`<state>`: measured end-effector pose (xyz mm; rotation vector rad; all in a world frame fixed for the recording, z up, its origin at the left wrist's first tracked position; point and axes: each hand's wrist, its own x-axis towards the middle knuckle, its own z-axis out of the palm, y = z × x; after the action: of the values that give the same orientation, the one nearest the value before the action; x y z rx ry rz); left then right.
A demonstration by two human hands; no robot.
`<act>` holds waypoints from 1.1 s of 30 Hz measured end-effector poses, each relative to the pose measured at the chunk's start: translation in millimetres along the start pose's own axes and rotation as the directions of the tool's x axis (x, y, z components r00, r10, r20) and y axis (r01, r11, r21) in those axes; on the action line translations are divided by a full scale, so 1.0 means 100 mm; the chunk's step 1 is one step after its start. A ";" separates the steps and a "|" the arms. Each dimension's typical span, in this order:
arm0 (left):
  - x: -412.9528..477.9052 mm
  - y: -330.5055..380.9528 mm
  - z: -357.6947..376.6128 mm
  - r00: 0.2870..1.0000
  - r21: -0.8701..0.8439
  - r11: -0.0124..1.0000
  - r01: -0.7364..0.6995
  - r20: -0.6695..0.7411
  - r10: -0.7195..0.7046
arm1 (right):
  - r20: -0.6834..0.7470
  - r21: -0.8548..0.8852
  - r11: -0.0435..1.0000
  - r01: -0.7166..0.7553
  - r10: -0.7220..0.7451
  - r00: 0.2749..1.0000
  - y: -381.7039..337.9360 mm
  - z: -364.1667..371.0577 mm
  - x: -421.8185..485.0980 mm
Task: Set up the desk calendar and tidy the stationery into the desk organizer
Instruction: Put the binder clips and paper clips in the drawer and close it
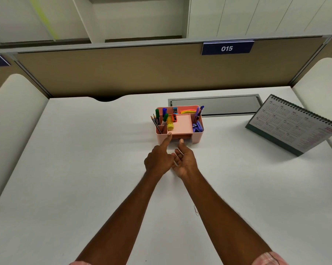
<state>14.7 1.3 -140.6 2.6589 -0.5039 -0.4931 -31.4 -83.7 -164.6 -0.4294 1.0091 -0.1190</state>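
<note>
Centrally on the white desk [84, 169] sits the pink plastic desk organizer [196, 135], filled with pens. The left hand [158, 159] touches its front rim with a straight forefinger, other fingers curled and empty. The right hand [185, 162] lies loosely spread, thumb at its front. The spiral-bound desk calendar [291, 127] stands well to the right.

The camera sits on my head, looking forward and down over the desk [84, 169]. My forearms run up from the bottom edge, and my left hand [158, 161] and right hand [185, 162] meet just below mid-frame. The organizer [197, 134] lies near the centre, the calendar [293, 127] is at the right edge, and the partition [123, 73] is above. The wide lens bows the desk's sides.
</note>
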 end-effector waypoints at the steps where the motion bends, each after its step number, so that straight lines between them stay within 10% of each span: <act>1: 0.00 0.00 0.00 1.000 -0.001 1.000 0.000 0.003 0.000 | -0.006 -0.018 1.000 0.001 -0.001 1.000 0.00 -0.01 0.00; 33: -0.02 0.05 -0.10 0.990 -0.033 0.999 -0.014 -0.138 0.009 | -0.064 -0.233 0.971 0.047 -0.064 0.996 -0.09 -0.48 -0.34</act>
<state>15.9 1.3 -129.0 2.6331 -0.4652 -0.3088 -89.4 -96.4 -155.6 -0.6707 1.0863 -0.0668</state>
